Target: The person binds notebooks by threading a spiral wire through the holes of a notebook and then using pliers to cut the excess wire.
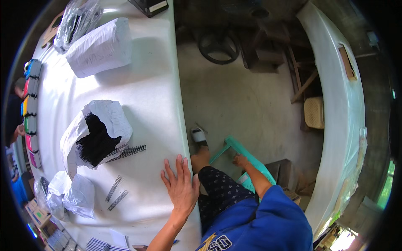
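Note:
My left hand (181, 188) lies flat on the white-covered table (155, 108) near its right edge, fingers spread and holding nothing. Below the table's level, my right hand (240, 161) is closed at the edge of a green plastic stool (253, 163). To the left of my left hand sits a torn white paper package (115, 111), its opening full of black spiral binding coils (99, 140). A few coils (133, 152) stick out of it toward the right. Two loose coils (113, 189) lie side by side on the table, nearer to me.
A closed white package (100, 48) and clear plastic wrap (77, 25) lie at the far left. Coloured stacks (30, 104) line the left edge, with another person's hand (19, 130) beyond. A crumpled plastic bag (77, 195) is near left. Another covered table (339, 125) stands right.

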The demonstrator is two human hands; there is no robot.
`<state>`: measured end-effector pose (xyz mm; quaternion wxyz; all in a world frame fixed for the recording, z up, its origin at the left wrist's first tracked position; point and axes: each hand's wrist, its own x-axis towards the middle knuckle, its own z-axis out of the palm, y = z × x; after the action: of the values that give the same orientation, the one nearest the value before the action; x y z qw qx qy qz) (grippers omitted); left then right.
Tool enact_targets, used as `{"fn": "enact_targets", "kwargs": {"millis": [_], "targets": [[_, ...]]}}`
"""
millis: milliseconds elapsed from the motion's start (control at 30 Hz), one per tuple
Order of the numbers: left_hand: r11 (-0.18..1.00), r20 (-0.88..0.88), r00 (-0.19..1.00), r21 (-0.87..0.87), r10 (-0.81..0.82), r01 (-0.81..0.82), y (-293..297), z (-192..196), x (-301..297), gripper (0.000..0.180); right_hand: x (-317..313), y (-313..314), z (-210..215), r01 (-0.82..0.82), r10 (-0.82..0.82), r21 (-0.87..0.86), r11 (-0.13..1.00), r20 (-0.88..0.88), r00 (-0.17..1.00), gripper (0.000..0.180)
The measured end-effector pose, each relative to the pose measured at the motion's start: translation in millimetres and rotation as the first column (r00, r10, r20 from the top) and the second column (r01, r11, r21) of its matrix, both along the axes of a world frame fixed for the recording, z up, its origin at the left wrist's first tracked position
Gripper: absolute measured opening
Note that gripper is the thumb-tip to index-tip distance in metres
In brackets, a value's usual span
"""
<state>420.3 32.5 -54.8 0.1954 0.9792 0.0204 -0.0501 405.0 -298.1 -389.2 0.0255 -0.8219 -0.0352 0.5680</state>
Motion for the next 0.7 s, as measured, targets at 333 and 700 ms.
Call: {"fn": "enact_targets", "kwargs": {"millis": [333, 700], "targets": [[0.993, -0.112, 0.994, 0.12, 0.001, 0.012, 1.2, -4.1, -16.5, 0.066, 97.4, 102.0, -115.1, -0.02, -0.05, 0.217, 0.976, 0.313, 0.948, 0.024], [0.941, 0.047, 0.999, 0.337, 0.018, -0.033, -14.4, -19.5, -19.1, 0.046, 186.2, 158.5, -286.1, 0.17, -0.271, 0.322, 0.931, 0.301, 0.914, 0.022]]}}
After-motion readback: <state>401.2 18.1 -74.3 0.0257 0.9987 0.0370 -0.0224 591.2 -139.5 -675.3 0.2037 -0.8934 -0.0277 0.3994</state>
